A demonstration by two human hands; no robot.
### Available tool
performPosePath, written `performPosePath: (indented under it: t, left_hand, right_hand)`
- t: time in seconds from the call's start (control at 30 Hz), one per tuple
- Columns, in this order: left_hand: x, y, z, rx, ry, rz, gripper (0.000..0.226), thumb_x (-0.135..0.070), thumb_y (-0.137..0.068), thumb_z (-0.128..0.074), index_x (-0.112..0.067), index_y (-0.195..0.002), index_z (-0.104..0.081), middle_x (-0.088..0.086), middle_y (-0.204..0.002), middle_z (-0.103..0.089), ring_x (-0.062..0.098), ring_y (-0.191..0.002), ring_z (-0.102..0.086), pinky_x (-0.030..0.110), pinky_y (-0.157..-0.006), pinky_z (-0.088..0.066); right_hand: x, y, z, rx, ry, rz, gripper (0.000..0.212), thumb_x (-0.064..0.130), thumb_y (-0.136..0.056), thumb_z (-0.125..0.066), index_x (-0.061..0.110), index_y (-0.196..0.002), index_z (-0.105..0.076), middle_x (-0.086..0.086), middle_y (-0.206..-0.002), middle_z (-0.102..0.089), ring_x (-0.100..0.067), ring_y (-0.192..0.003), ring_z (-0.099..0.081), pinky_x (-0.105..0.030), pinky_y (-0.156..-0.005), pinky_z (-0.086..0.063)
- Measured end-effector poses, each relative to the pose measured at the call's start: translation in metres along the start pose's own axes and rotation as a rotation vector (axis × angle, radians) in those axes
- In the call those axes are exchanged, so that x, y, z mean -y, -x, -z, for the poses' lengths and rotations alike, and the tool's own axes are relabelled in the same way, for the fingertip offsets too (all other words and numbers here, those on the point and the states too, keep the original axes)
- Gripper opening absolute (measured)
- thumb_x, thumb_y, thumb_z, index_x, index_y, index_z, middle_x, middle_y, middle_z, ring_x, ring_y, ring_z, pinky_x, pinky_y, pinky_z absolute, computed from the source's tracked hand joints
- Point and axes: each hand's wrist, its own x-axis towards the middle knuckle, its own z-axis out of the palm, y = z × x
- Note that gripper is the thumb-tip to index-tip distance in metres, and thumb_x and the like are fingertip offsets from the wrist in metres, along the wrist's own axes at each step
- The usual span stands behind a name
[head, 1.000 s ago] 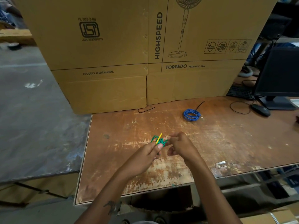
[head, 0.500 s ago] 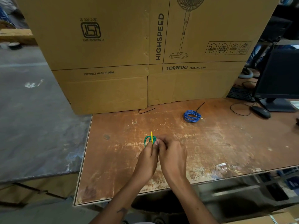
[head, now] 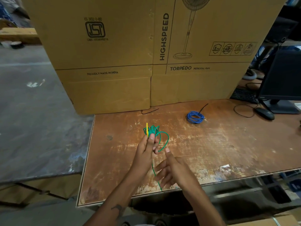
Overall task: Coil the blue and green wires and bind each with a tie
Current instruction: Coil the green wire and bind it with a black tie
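My left hand (head: 147,150) grips a bunch of green wire (head: 153,130) loops together with a yellow tie (head: 147,129) that sticks up beside them. One green loop springs out to the right and a loose tail hangs down past my wrist to the table's front edge. My right hand (head: 173,169) hovers just right of and below the left, fingers spread, holding nothing. The blue wire (head: 195,117) lies coiled on the wooden table (head: 219,144) farther back and to the right, with a black tie end sticking out behind it.
Large cardboard fan boxes (head: 146,54) wall off the back of the table. A monitor (head: 283,79), keyboard (head: 244,95) and mouse (head: 264,113) sit at the far right. A thin black tie (head: 149,110) lies by the box base. Concrete floor lies beyond the table's left edge.
My right hand has let go of the green bundle and pulled back toward me with fingers spread. The green coil has sprung looser, with one loop and a tail hanging free.
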Motion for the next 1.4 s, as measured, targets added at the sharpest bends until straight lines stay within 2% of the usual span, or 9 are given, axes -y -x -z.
performPosePath:
  t: [0.1, 0.3, 0.53, 0.77, 0.9, 1.0, 1.17, 1.27, 1.4]
  left_hand:
    - [-0.007, 0.003, -0.006, 0.008, 0.109, 0.003, 0.036, -0.04, -0.104, -0.043, -0.007, -0.091, -0.049, -0.01, -0.063, -0.045, 0.013, -0.061, -0.046, 0.021, -0.069, -0.044]
    - [-0.006, 0.01, -0.003, 0.043, 0.162, 0.052, 0.032, -0.037, -0.104, -0.044, -0.009, -0.089, -0.053, -0.006, -0.064, -0.046, 0.012, -0.06, -0.052, 0.019, -0.066, -0.047]
    - [0.008, 0.016, 0.01, 0.08, 0.009, 0.185, 0.033, -0.029, -0.107, -0.041, -0.008, -0.084, -0.051, -0.009, -0.057, -0.045, 0.011, -0.055, -0.055, 0.03, -0.068, -0.045]
    - [0.005, 0.036, 0.001, 0.099, -0.452, -0.029, 0.038, -0.06, -0.102, -0.037, -0.029, -0.089, -0.055, -0.022, -0.072, -0.06, 0.002, -0.068, -0.058, 0.027, -0.069, -0.046]
    - [-0.004, 0.027, 0.0, 0.311, -0.141, 0.093, 0.038, -0.051, -0.105, -0.041, -0.02, -0.085, -0.05, -0.013, -0.063, -0.044, 0.01, -0.059, -0.049, 0.027, -0.064, -0.046]
    - [-0.012, 0.023, 0.005, 0.372, -0.003, 0.176, 0.035, -0.037, -0.108, -0.038, -0.015, -0.083, -0.046, -0.008, -0.059, -0.035, 0.01, -0.05, -0.043, 0.019, -0.059, -0.042]
    - [-0.012, 0.022, 0.007, 0.393, 0.025, 0.228, 0.033, -0.031, -0.109, -0.037, -0.013, -0.084, -0.049, -0.003, -0.063, -0.042, 0.015, -0.059, -0.054, 0.025, -0.068, -0.049]
    - [-0.007, 0.025, 0.003, 0.33, -0.045, 0.214, 0.033, -0.032, -0.109, -0.039, -0.011, -0.088, -0.052, -0.007, -0.062, -0.044, 0.016, -0.06, -0.055, 0.027, -0.069, -0.052]
    - [-0.007, 0.022, 0.007, 0.222, -0.135, 0.239, 0.032, -0.029, -0.11, -0.036, -0.011, -0.091, -0.054, -0.011, -0.058, -0.039, 0.009, -0.05, -0.046, 0.024, -0.058, -0.043]
  right_hand:
    - [-0.005, -0.013, -0.009, 0.142, -0.261, -0.173, 0.082, 0.069, -0.106, -0.029, -0.001, -0.12, -0.07, -0.021, -0.101, -0.081, -0.034, -0.082, -0.079, -0.036, -0.063, -0.063]
    - [-0.001, -0.048, 0.0, -0.05, -0.814, -0.166, 0.026, 0.016, -0.109, -0.049, 0.007, -0.098, -0.07, -0.008, -0.081, -0.078, -0.018, -0.064, -0.073, -0.031, -0.063, -0.061]
    - [0.004, -0.067, 0.021, -0.255, -0.16, 0.133, 0.025, 0.004, -0.104, -0.059, 0.015, -0.092, -0.079, -0.004, -0.073, -0.065, -0.007, -0.049, -0.049, -0.02, -0.045, -0.038]
    - [0.001, -0.076, -0.022, -0.555, -0.335, 0.19, 0.031, 0.024, -0.102, -0.046, 0.028, -0.111, -0.075, -0.002, -0.083, -0.068, -0.024, -0.065, -0.059, -0.046, -0.064, -0.052]
    - [-0.002, -0.069, -0.028, -0.37, -0.511, 0.21, 0.036, 0.017, -0.109, -0.041, 0.021, -0.115, -0.076, -0.007, -0.067, -0.059, -0.02, -0.044, -0.053, -0.025, -0.04, -0.043]
    - [-0.004, -0.062, -0.023, -0.211, -0.539, 0.264, 0.033, 0.021, -0.113, -0.043, 0.017, -0.118, -0.075, -0.014, -0.091, -0.076, -0.028, -0.069, -0.07, -0.032, -0.053, -0.057]
    - [-0.008, -0.055, -0.018, -0.32, -0.265, 0.563, 0.031, 0.035, -0.115, -0.041, 0.035, -0.123, -0.071, -0.008, -0.06, -0.05, -0.023, -0.044, -0.049, -0.032, -0.04, -0.042]
    - [-0.011, -0.052, -0.008, -0.323, -0.009, 0.723, 0.036, 0.027, -0.116, -0.039, 0.041, -0.137, -0.064, -0.015, -0.065, -0.056, -0.038, -0.053, -0.055, -0.047, -0.05, -0.046]
    - [-0.016, -0.055, 0.005, -0.316, 0.335, 0.897, 0.052, 0.005, -0.113, -0.04, 0.039, -0.146, -0.059, 0.001, -0.1, -0.061, -0.018, -0.087, -0.061, -0.036, -0.074, -0.051]
